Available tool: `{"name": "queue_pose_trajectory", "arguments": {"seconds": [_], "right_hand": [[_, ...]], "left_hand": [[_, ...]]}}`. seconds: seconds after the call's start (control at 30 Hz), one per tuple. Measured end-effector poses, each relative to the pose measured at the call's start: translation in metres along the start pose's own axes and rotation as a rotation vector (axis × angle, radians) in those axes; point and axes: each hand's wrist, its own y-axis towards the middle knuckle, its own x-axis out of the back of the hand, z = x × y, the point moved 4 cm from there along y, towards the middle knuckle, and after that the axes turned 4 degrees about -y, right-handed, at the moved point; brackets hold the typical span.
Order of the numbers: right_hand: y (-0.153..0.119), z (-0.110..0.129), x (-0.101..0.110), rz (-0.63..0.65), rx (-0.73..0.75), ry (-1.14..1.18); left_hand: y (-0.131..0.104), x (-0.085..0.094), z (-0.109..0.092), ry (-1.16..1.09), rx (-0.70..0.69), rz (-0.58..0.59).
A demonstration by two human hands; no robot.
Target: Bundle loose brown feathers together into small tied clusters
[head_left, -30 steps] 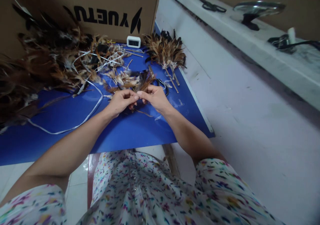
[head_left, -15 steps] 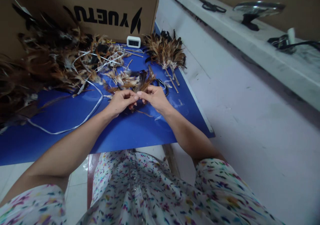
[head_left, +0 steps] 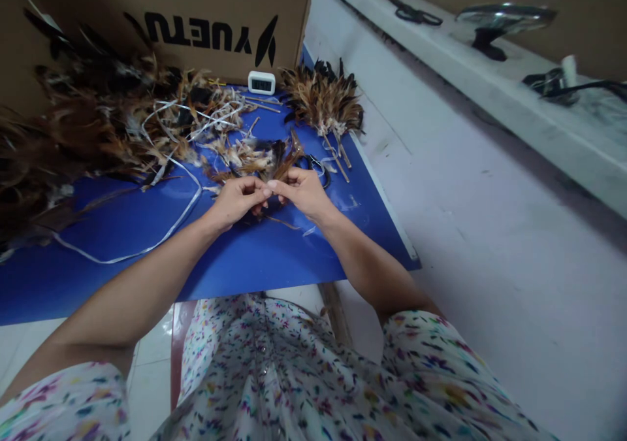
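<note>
My left hand and my right hand meet over the blue table, thumbs and fingertips pinched close together. Brown feathers fan up and away from between them; the fingers hide their lower ends. Just beyond the hands lies a small heap of loose brown and cream feathers. Dark scissor handles show partly behind my right hand. A thin brown strand sticks out below the fingers.
Large feather piles fill the left, with white ribbon trailing across the blue table. Feather bundles on sticks lie at the back right. A white digital clock stands before a cardboard box. Scissors lie on the ledge.
Almost nothing differs. Both hands keep the same pinch at the same place, with only a very slight shift of the fingers.
</note>
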Motion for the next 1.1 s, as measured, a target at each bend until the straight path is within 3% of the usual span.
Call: {"name": "queue_pose_trajectory", "arguments": {"seconds": [0.8, 0.97, 1.1], "right_hand": [[0.0033, -0.0047, 0.0021, 0.008, 0.094, -0.211], [0.0020, -0.0019, 0.0010, 0.000, 0.125, -0.281], [0.0013, -0.0012, 0.0008, -0.012, 0.176, -0.370]], "left_hand": [[-0.0007, -0.0008, -0.0024, 0.107, 0.003, 0.017], [-0.0011, 0.0004, -0.0078, 0.204, -0.073, -0.007], [0.0001, -0.0005, -0.0049, 0.270, -0.096, 0.038]]}}
